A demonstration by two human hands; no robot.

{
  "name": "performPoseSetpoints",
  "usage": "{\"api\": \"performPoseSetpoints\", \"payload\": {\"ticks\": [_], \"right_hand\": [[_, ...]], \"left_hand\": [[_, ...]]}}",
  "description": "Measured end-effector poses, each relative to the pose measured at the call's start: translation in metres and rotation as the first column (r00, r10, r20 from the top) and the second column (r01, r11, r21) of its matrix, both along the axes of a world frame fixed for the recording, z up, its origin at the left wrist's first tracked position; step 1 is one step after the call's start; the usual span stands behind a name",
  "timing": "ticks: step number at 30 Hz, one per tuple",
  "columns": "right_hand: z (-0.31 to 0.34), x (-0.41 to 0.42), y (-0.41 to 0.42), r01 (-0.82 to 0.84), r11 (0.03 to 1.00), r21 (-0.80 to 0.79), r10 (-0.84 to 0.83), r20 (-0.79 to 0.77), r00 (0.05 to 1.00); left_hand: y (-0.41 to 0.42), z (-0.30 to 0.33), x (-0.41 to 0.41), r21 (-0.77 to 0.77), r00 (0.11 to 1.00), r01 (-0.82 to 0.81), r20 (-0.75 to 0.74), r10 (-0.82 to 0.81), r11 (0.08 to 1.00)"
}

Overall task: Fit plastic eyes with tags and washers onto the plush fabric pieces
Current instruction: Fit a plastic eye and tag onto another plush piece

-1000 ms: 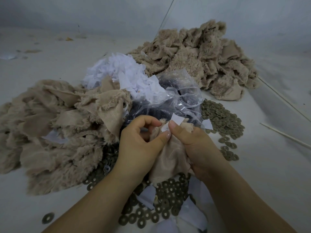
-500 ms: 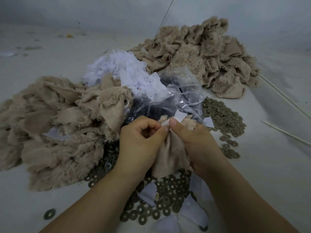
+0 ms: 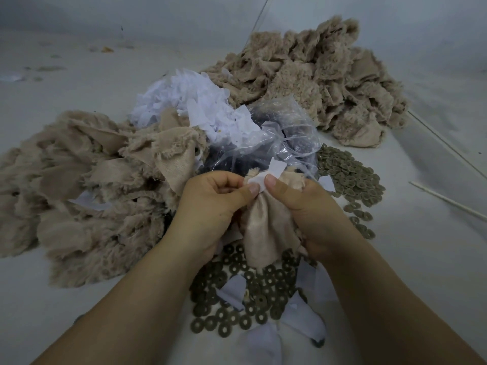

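A beige plush fabric piece point(image 3: 263, 233) hangs between my hands over the table, its smooth backing facing me. My left hand point(image 3: 210, 206) grips its upper left part, thumb pressed near the top. My right hand point(image 3: 303, 204) grips the right side, and its thumb pins a small white tag point(image 3: 266, 176) against the top of the fabric. Any plastic eye in the piece is hidden by fabric and fingers. A clear bag point(image 3: 279, 143) holding dark plastic eyes lies just behind my hands.
Olive-brown washers point(image 3: 245, 301) and loose white tags point(image 3: 232, 291) are scattered under my wrists; more washers point(image 3: 347, 175) lie at right. Plush piles sit at left point(image 3: 79, 180) and far back point(image 3: 316, 80). A heap of white tags point(image 3: 189, 101) lies behind. Thin sticks point(image 3: 448, 201) rest at right.
Both hands keep their hold on the fabric and tag, shifting only slightly upward together; my thumbs stay pressed together at the top.
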State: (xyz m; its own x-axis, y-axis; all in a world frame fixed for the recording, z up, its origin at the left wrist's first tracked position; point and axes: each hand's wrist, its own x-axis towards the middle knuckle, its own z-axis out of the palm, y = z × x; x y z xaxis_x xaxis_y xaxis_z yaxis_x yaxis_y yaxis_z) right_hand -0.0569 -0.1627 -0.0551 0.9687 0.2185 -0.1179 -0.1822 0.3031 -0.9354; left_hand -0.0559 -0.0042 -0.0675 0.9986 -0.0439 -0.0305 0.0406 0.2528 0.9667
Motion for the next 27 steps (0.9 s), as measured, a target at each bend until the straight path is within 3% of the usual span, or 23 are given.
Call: {"api": "performPoseSetpoints", "payload": {"ticks": [5,6,8,9,11,13,14,15,18,22,27], "right_hand": [[0.008,0.002,0.003,-0.07,0.994,0.086,0.076,-0.067,0.995],[0.009,0.002,0.003,-0.043,0.998,0.055,0.048,-0.09,0.995],[0.013,0.002,0.0,0.05,0.976,-0.214,-0.061,-0.046,0.997],[0.015,0.001,-0.004,0.089,0.902,-0.423,-0.087,0.025,0.996],[0.02,0.001,-0.014,0.11,0.61,-0.785,0.003,0.14,0.99],[0.024,-0.001,-0.021,0.07,0.288,-0.955,0.164,0.121,0.979],[0.024,-0.003,-0.022,0.059,0.189,-0.98,0.212,0.099,0.972],[0.023,-0.004,-0.023,0.057,0.165,-0.985,0.234,0.095,0.968],[0.014,-0.009,-0.016,0.066,0.22,-0.973,0.29,0.13,0.948],[0.004,-0.012,-0.005,0.152,0.35,-0.924,0.259,0.252,0.932],[0.006,0.003,-0.008,0.245,0.206,-0.947,0.25,0.293,0.923]], "left_hand": [[0.01,0.016,-0.003,0.107,0.993,-0.104,0.069,0.097,0.989],[0.016,0.019,-0.003,0.151,0.987,-0.142,0.098,0.128,0.978],[0.03,0.026,-0.002,0.236,0.974,-0.191,0.163,0.155,0.953],[0.038,0.03,-0.002,0.268,0.971,-0.194,0.187,0.147,0.944],[0.052,0.034,-0.003,0.308,0.973,-0.18,0.198,0.122,0.934],[0.065,0.035,-0.005,0.335,0.975,-0.177,0.187,0.118,0.925],[0.07,0.035,-0.005,0.345,0.977,-0.173,0.182,0.115,0.923],[0.074,0.033,-0.006,0.349,0.979,-0.163,0.176,0.106,0.923],[0.079,0.028,-0.008,0.385,0.984,-0.121,0.168,0.059,0.915],[0.079,0.023,-0.009,0.412,0.985,-0.117,0.162,0.053,0.904],[0.078,0.019,-0.008,0.412,0.987,-0.118,0.148,0.062,0.903]]}}
